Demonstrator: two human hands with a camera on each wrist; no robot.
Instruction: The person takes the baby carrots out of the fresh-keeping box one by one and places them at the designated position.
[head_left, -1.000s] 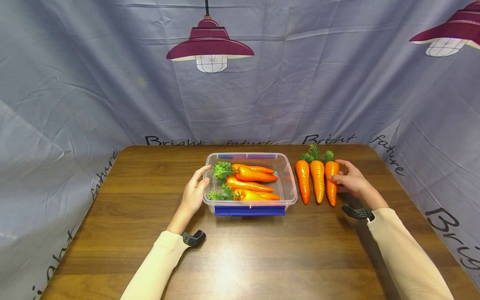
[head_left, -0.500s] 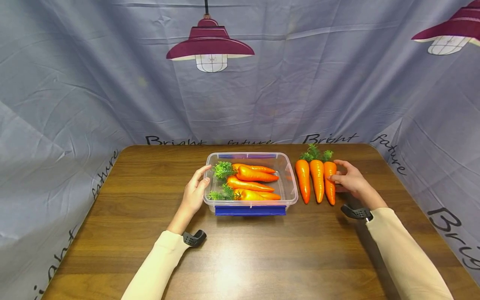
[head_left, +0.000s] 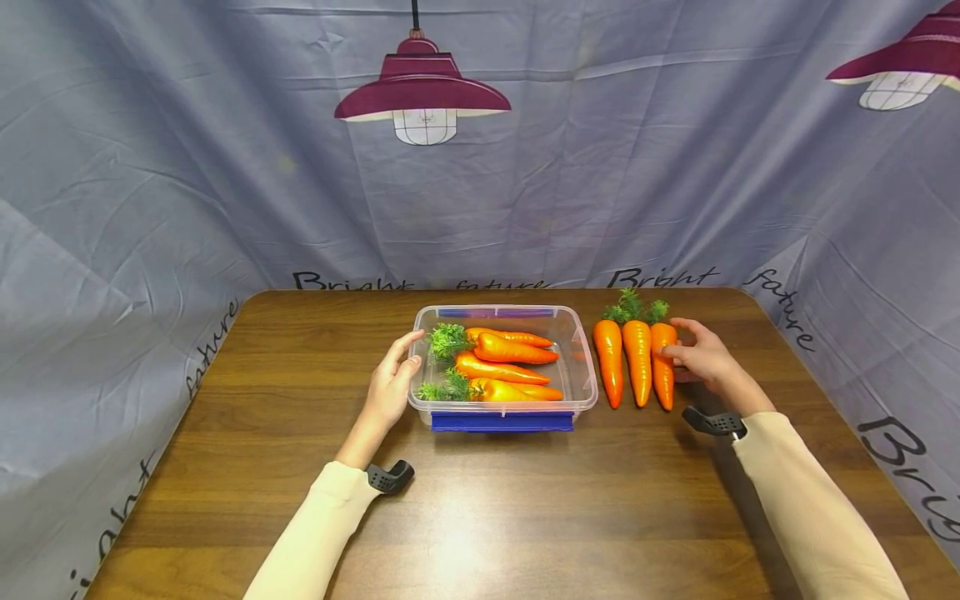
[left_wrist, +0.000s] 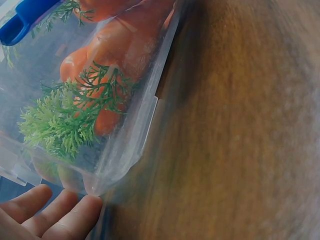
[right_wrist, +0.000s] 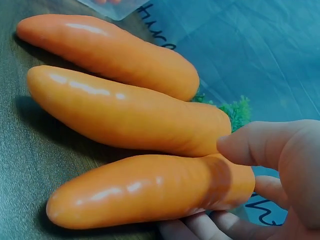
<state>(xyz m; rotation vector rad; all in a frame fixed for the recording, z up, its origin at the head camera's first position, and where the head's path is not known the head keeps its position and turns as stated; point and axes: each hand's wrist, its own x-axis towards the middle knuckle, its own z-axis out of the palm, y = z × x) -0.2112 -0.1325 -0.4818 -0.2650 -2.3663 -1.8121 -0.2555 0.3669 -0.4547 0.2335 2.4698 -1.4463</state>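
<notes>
A clear plastic container [head_left: 587, 367] with blue clips holds several orange carrots [head_left: 517, 347] with green leafy tops. My left hand [head_left: 390, 379] rests at its left side; in the left wrist view the fingertips [left_wrist: 85, 207] touch the wall by a corner, fingers fairly straight. Three more carrots lie side by side to the right, tips towards me. My right hand [head_left: 705, 354] grips the rightmost carrot [right_wrist: 150, 190] near its leafy end, thumb over the top and fingers along its outer side. The middle carrot [right_wrist: 125, 110] and the left carrot [right_wrist: 110, 52] lie beside it.
The wooden table [head_left: 480, 508] carries everything. A grey-blue fabric backdrop [head_left: 562, 200] with printed lamps and lettering stands behind and at both sides. The container's right wall stands close to the left loose carrot.
The rightmost carrot has shifted slightly left, closer to the middle carrot, with my right hand on it. My left hand and the container hold still.
</notes>
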